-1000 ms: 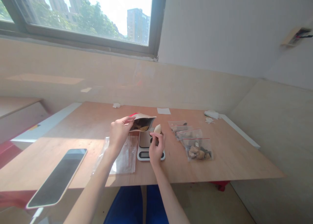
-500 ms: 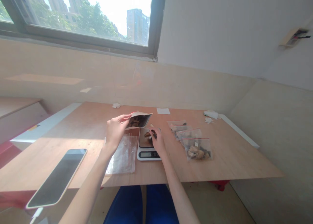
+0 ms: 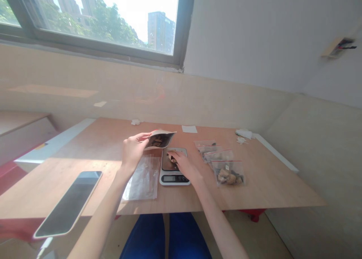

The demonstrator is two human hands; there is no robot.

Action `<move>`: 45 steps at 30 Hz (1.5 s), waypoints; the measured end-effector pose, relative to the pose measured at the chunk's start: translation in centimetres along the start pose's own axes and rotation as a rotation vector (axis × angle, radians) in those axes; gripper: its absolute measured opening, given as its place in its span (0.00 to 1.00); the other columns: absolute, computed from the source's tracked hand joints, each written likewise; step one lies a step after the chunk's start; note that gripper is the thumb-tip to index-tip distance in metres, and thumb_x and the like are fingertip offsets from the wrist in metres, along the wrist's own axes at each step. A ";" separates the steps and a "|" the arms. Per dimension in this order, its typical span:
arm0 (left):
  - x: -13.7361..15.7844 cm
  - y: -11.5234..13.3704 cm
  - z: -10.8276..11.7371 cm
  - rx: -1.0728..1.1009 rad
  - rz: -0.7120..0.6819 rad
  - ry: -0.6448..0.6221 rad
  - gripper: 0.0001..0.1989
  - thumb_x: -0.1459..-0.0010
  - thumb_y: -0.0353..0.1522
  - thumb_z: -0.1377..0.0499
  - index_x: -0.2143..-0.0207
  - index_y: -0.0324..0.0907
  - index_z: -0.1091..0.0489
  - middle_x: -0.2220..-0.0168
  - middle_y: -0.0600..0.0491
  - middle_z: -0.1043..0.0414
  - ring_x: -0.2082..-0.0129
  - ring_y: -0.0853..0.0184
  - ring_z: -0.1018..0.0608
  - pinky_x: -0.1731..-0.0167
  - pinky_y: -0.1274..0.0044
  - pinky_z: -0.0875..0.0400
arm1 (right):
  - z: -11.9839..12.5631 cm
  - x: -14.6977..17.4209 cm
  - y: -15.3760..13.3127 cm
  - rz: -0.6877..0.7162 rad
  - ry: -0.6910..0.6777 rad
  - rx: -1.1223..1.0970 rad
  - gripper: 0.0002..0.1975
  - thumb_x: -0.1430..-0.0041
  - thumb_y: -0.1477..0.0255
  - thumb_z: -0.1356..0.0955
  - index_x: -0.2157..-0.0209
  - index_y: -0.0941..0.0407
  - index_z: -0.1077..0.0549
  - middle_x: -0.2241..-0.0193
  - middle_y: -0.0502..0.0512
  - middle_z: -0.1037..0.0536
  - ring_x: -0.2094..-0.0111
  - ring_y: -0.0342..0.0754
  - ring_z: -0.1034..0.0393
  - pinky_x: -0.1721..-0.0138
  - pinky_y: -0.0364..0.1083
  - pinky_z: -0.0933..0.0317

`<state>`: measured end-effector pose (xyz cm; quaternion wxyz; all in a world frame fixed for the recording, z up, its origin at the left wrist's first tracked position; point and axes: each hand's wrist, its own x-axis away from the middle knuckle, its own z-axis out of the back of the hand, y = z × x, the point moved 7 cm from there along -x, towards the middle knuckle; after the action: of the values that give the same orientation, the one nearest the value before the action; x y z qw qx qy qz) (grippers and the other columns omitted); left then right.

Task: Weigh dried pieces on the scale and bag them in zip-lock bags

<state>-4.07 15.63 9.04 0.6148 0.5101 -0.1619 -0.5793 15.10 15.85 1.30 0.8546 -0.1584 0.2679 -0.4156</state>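
Here's the head view, and it's the left hand (image 3: 134, 147) to watch first: its grip is pressed together on the near-left edge of a pouch (image 3: 167, 139), thumb on one side, fingers on the other, pinching the wall. The pouch hangs tilted, its mouth gaping toward the right, dark inside, with brownish bits (image 3: 157, 141) lying in there. It's up above the bench (image 3: 271, 183), just beyond the back-left corner of a white kitchen scale (image 3: 174, 182).

Over to the right hand (image 3: 182, 162), reaching in from the right, low over the scale's dark plate (image 3: 167, 166). The fingers are bent and bunched at a little heap of dried brown pieces (image 3: 171, 159) on that plate. Is the grip pinching one, or merely touching? Cannot tell; the hand covers part of the heap. The scale's display sits at the front edge, figures too small to read.

Just left of the scale, clear plastic bags (image 3: 141, 185) lie flat. Out to the right, filled zip bags (image 3: 228, 176) with red seal lines overlap in a row, the nearest packed with brown and dark chunks. A phone (image 3: 69, 204) lies at the left, white cable (image 3: 44, 245) at its near end.
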 end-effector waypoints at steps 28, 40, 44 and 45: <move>0.0 0.2 1.6 -0.068 0.035 0.075 0.09 0.51 0.33 0.43 0.67 0.46 0.24 0.68 0.57 0.21 0.66 0.66 0.21 0.62 0.77 0.29 | 3.1 -2.0 7.3 -0.410 0.317 -0.193 0.08 0.45 0.69 0.35 0.73 0.58 0.32 0.71 0.57 0.24 0.69 0.47 0.30 0.67 0.44 0.38; -2.8 0.2 1.4 -0.086 -0.134 0.355 0.25 0.42 0.36 0.51 0.44 0.33 0.46 0.43 0.35 0.44 0.40 0.57 0.41 0.43 0.64 0.45 | 1.9 -2.1 6.5 -0.319 0.184 -0.107 0.15 0.39 0.66 0.36 0.53 0.58 0.33 0.54 0.56 0.29 0.58 0.48 0.31 0.58 0.52 0.34; -0.7 0.0 0.7 -0.062 -0.242 0.390 0.27 0.41 0.37 0.52 0.42 0.36 0.54 0.39 0.36 0.57 0.36 0.59 0.53 0.39 0.64 0.54 | 2.1 -1.7 6.4 -0.300 0.170 -0.092 0.12 0.37 0.67 0.39 0.60 0.58 0.28 0.60 0.58 0.26 0.57 0.48 0.31 0.54 0.50 0.38; 0.0 0.0 0.5 -0.078 -0.251 0.392 0.27 0.40 0.37 0.52 0.42 0.36 0.55 0.39 0.35 0.58 0.36 0.59 0.54 0.39 0.63 0.55 | 2.2 -1.5 6.5 -0.294 0.181 -0.089 0.13 0.37 0.67 0.41 0.60 0.58 0.28 0.60 0.59 0.26 0.56 0.48 0.32 0.53 0.49 0.39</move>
<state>-4.51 15.43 9.25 0.5767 0.6051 0.0480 -0.5468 19.69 21.07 0.40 0.7490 -0.1954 0.3359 -0.5366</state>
